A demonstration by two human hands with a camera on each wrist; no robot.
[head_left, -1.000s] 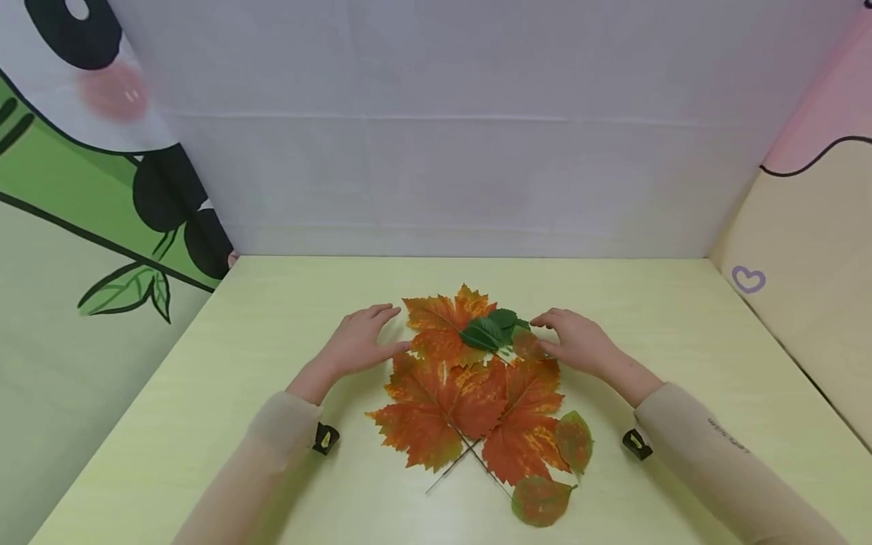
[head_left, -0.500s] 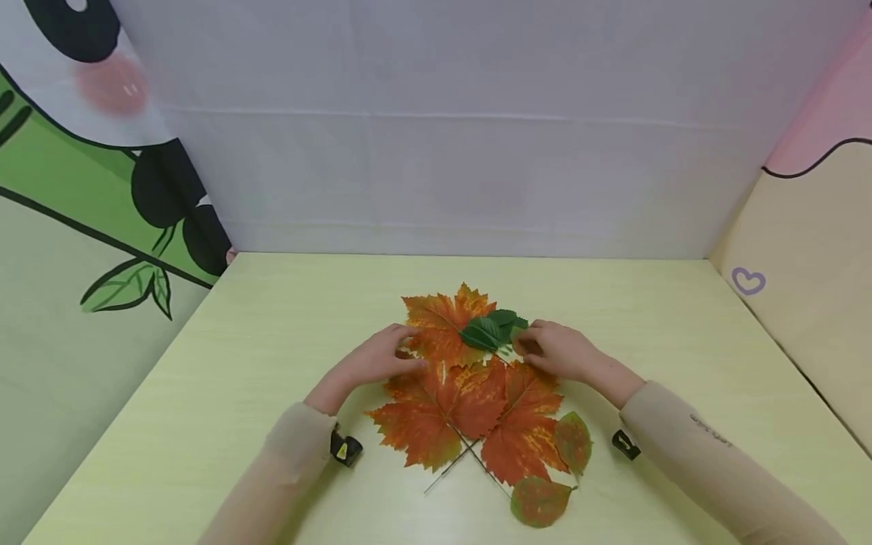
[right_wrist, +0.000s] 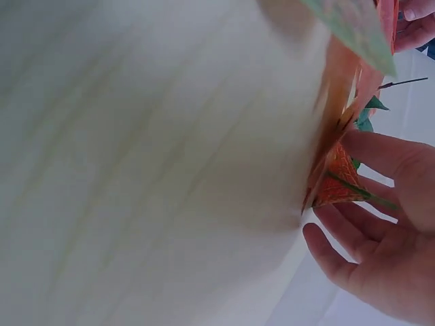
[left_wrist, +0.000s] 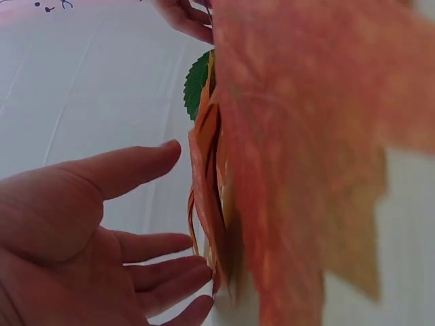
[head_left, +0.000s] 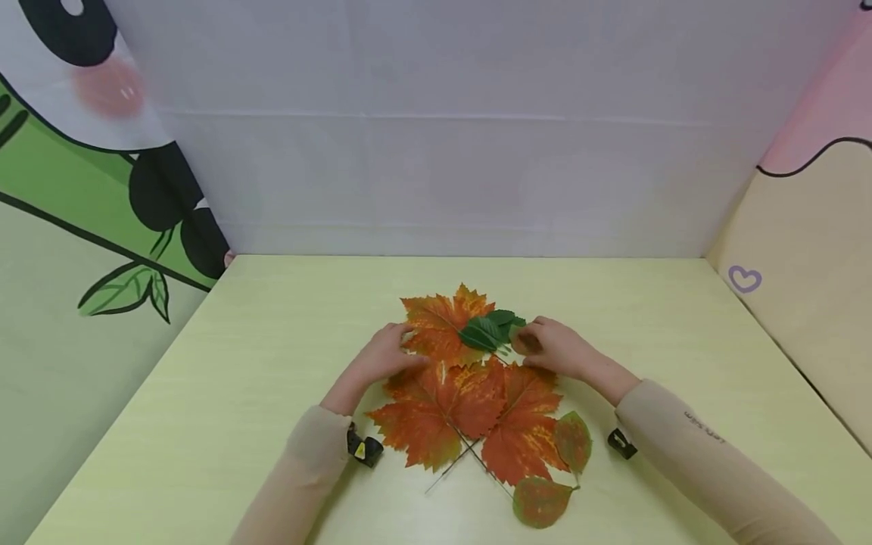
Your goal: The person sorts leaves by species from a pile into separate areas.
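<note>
My right hand (head_left: 565,352) pinches a small round orange-green leaf (head_left: 520,341) beside the dark green leaves (head_left: 485,333). In the right wrist view that leaf (right_wrist: 343,182) lies between thumb and fingers, its green stem pointing toward the palm. At the left edge of the top orange maple leaf (head_left: 443,322) is my left hand (head_left: 381,356), holding nothing. The left wrist view shows its thumb and fingers spread, fingertips close to the leaf edges; contact is unclear. Two more orange maple leaves, one left (head_left: 418,412) and one right (head_left: 521,435), overlap nearer me with crossed stems (head_left: 470,448).
Two small round red-green leaves, an upper one (head_left: 574,443) and a lower one (head_left: 543,501), lie at the pile's lower right. Everything rests on a pale yellow table (head_left: 272,325). A whitish backdrop (head_left: 436,182) rises at its far edge, with printed panels either side.
My left hand has moved right and slightly nearer, up to the maple leaf edges. My right hand has shifted a little left, its fingers closing on the small round leaf.
</note>
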